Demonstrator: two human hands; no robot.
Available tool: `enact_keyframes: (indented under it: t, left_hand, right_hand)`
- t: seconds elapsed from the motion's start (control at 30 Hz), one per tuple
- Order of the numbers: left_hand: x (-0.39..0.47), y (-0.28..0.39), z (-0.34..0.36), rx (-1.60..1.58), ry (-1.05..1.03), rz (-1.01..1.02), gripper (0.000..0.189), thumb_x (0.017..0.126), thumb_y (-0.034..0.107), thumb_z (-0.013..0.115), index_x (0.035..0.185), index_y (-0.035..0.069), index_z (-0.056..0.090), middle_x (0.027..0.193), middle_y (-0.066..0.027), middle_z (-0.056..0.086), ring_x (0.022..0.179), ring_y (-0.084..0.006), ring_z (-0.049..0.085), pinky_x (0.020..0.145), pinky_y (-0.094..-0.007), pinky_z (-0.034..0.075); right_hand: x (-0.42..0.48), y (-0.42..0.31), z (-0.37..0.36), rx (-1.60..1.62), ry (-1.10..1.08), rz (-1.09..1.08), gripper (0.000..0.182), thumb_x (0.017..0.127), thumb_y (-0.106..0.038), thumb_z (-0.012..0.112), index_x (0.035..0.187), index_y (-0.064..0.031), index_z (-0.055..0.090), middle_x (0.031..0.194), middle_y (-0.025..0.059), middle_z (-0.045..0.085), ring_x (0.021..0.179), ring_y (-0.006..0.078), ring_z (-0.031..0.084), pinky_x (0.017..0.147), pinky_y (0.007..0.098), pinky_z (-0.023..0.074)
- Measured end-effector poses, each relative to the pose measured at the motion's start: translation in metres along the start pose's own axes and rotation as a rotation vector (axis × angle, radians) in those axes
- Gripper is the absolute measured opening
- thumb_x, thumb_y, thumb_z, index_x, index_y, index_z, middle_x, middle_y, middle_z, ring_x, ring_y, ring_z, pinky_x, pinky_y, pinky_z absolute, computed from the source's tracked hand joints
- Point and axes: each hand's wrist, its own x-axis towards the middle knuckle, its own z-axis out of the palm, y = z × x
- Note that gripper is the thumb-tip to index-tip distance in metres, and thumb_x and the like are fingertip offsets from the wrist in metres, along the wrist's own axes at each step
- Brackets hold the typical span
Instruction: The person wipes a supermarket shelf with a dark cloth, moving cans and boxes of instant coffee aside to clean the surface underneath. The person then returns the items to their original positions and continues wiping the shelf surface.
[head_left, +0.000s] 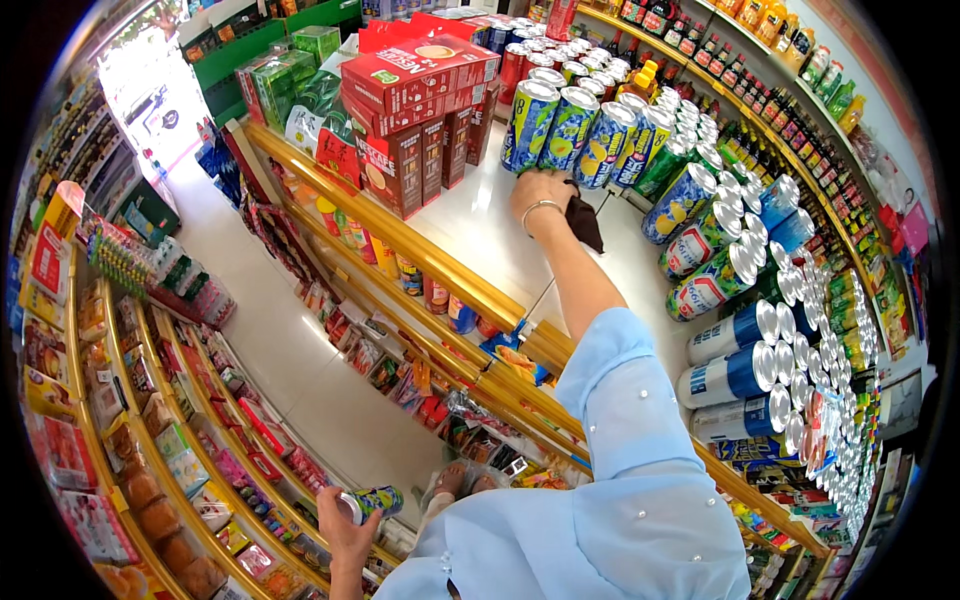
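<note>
My left hand, low in the view, is closed around a blue and green drink can, held tilted over the aisle floor. On the white shelf top, my right hand grips a dark brown cloth, part of which hangs out beside the wrist. The fingertips reach the base of a row of blue and yellow tall cans; whether they touch a can is hidden. To the left of that hand stand red-brown Nescafé boxes, with more boxes laid flat on top.
White and blue beer cans and green cans line the shelf's right side. A gold rail edges the shelf. Behind run shelves of bottles. Packaged snacks fill a tiered rack across the tiled aisle.
</note>
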Motion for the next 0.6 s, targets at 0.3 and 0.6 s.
enact_keyframes:
  t: [0.3, 0.6]
  left_hand:
    - [0.010, 0.017, 0.007, -0.059, -0.019, 0.107, 0.068, 0.053, 0.008, 0.087, 0.110, 0.001, 0.050, 0.101, -0.0174, 0.053, 0.097, -0.0381, 0.055, 0.082, -0.0436, 0.047]
    - [0.015, 0.027, 0.005, -0.092, -0.015, 0.153, 0.069, 0.054, 0.009, 0.088, 0.111, 0.002, 0.050, 0.102, -0.0173, 0.052, 0.095, -0.0366, 0.054, 0.084, -0.0420, 0.046]
  right_hand:
    - [-0.054, -0.002, 0.000, 0.407, 0.194, -0.504, 0.022, 0.081, -0.018, 0.064, 0.099, -0.0074, 0.072, 0.108, 0.0122, 0.069, 0.113, 0.0292, 0.059, 0.091, 0.0444, 0.0507]
    - [-0.045, 0.117, -0.047, 1.298, 0.217, -0.395, 0.027, 0.083, -0.010, 0.060, 0.105, 0.0008, 0.070, 0.091, 0.0105, 0.072, 0.083, 0.0167, 0.066, 0.078, 0.0298, 0.0511]
